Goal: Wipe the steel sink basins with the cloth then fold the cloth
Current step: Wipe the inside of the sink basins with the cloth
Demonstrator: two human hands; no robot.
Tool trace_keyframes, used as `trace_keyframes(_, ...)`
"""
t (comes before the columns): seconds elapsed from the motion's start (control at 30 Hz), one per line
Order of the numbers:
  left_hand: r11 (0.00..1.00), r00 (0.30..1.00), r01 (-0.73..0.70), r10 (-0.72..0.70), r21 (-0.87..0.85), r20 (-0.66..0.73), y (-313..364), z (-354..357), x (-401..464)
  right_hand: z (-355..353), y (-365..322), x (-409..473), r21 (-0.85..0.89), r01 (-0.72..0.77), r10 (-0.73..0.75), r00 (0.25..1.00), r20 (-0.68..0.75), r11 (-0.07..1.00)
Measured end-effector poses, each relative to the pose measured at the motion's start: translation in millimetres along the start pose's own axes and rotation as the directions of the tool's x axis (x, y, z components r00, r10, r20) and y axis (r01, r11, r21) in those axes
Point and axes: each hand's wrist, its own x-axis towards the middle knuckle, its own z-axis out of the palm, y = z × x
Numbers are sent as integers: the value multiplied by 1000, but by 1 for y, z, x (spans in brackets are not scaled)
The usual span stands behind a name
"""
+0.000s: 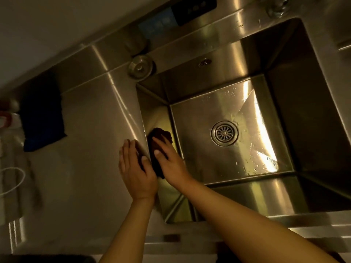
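Steel spreads across the whole view, dimly lit, and I take the sink (313,103) as my landmark; far to its left, at the edge of the table (91,114), I see blurred red-and-white things I cannot name, a white loop of cord (19,179), and a dark blue cloth (42,112) lying flat; nearer the sink, just beyond its back left corner, a round steel lid (140,67) sits on the ledge, with a dark panel (193,10) on the wall above it; my left hand (135,168) lies on the table right at the sink's left rim, fingers straight and flat, thumb at the edge, holding nothing that I can make out; just right of it, inside the basin, the dark cloth (156,164) is bunched against the left wall; my right hand (169,160) presses on that cloth, grip unclenched, fingers stretched over the fabric rather than curled round it; further right, the round drain (224,133) sits in the basin floor, with water drops scattered about it; a faucet base (277,8), blurred, stands past the sink's back right corner.
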Motion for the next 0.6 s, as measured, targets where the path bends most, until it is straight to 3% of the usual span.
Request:
trace_keyframes(0.23,999,999,19,-21,44,32,3,-2,2,-1,6,88,-46,-75,73,996,-44,996)
trace_keyframes(0.37,998,999,19,-21,57,32,1,-1,1,-7,19,127,-62,-196,191,978,-85,979)
trace_keyframes(0.6,997,1000,9,-11,76,17,0,1,2,-8,59,102,-87,-317,309,947,-91,944)
